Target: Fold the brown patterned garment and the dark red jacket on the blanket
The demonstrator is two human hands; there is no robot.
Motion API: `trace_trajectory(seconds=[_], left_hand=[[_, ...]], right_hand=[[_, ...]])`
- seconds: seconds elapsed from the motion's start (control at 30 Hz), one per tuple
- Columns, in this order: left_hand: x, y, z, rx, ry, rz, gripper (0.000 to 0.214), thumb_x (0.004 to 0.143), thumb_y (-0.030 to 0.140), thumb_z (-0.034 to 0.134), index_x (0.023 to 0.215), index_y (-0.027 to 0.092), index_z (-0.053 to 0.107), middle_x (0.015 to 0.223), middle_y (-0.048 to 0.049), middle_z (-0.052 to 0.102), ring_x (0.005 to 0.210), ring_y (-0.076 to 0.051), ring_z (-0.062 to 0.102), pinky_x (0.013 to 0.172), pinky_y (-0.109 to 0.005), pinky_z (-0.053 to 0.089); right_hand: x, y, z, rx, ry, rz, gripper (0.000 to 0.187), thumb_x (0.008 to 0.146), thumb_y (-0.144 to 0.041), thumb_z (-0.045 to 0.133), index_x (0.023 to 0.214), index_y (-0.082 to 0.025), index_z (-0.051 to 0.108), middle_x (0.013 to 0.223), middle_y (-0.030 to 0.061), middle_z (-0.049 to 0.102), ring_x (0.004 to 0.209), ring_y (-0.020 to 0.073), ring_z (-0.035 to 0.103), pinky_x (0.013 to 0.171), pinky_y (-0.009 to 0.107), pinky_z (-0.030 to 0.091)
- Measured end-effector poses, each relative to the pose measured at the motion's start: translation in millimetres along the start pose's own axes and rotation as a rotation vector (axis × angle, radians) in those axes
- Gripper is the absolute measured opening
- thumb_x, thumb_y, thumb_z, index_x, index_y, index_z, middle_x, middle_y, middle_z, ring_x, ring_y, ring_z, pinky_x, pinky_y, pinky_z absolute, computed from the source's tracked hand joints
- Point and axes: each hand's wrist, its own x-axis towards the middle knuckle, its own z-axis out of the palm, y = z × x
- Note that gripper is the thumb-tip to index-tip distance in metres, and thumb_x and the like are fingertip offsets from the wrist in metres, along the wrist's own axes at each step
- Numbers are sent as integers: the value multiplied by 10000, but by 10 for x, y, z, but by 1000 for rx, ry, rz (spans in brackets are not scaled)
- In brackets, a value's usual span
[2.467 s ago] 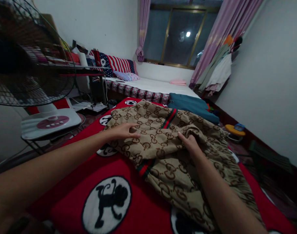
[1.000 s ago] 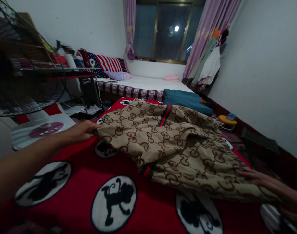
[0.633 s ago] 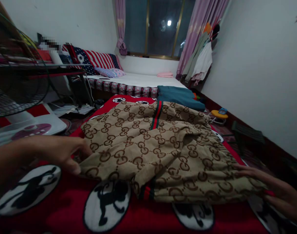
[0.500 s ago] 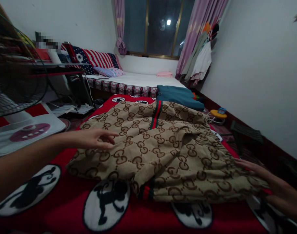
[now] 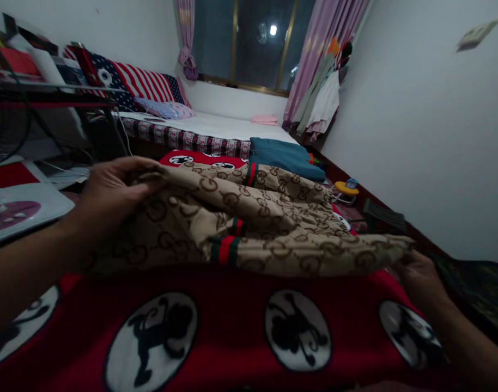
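Observation:
A tan garment (image 5: 273, 215) with a brown double-G pattern and green-red-green stripes lies bunched, its near edge lifted off the red blanket (image 5: 232, 326). My left hand (image 5: 118, 182) pinches the garment's left end between thumb and fingers. At the opposite end, my right hand (image 5: 414, 272) grips its near right corner, with the fingertips partly hidden. Between both hands the near edge hangs in a loose, nearly straight line. Farther back, the garment still rests on the blanket. Whether it is shorts or another piece of clothing I cannot tell.
Folded teal cloth (image 5: 285, 158) lies beyond the garment, in front of a bed (image 5: 220, 125). At the left stand a cluttered desk (image 5: 56, 95) and a white plastic appliance or tub (image 5: 32, 204). A yellow stool (image 5: 347, 189) and a dark stool (image 5: 383, 215) stand along the right wall.
Both hands have taken hold of the garment, which lay spread flat before. Its near edge has risen and moved away from me, uncovering more blanket. The view has shifted slightly right.

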Motion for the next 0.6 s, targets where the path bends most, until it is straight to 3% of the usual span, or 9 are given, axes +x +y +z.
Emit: trace_trajectory(seconds=[0.07,0.17,0.23,0.3,0.4,0.5,0.6], left_hand=[[164,-24,-64,65,177,34,450,710,396,625,1094,167,682,1008,18,698,874,-139,621,846,-285,511],[354,-258,27,164,194,34,430,770,362,586,1127,134,660,1037,-12,695,880,-127,613,850,-265,502],[392,-501,174,256,87,-26,434,786,375,583,1140,130,645,1043,-24,693,905,-150,618,852,-262,494],[344,-740,335,402,-102,-72,437,793,413,579,1132,142,630,1033,-27,691,947,-193,620,853,-274,483],[181,-972,504,634,-320,-46,427,839,447,514,1168,184,586,990,-29,691,973,-256,617,832,-306,466],[110,-1042,531,748,-374,16,481,881,446,438,1284,192,504,1034,-73,674,972,-307,621,803,-357,460],[269,-1031,505,686,-434,6,596,867,475,473,1351,129,435,1147,-142,636,1023,-332,610,818,-377,468]], right_hand=[[214,-64,160,123,9,22,481,601,-574,752,881,-189,691,864,71,718,798,240,655,750,336,524],[514,-97,449,124,15,65,440,726,-577,631,833,-152,673,736,43,674,649,174,590,613,278,472],[622,-81,662,-109,12,52,405,793,-524,567,807,-138,688,737,63,675,672,192,598,620,289,462],[635,-56,865,-456,-27,30,373,838,-462,532,821,-139,717,800,107,698,771,251,637,687,335,474],[572,-38,1063,-856,-101,42,364,884,-438,490,930,-180,742,901,155,713,879,314,665,752,403,483],[604,-45,1074,-942,-164,82,374,896,-460,472,982,-211,738,975,157,713,932,318,668,772,407,486],[780,-59,1003,-787,-254,151,505,909,-541,406,909,-163,742,944,168,717,926,320,667,758,390,485]])
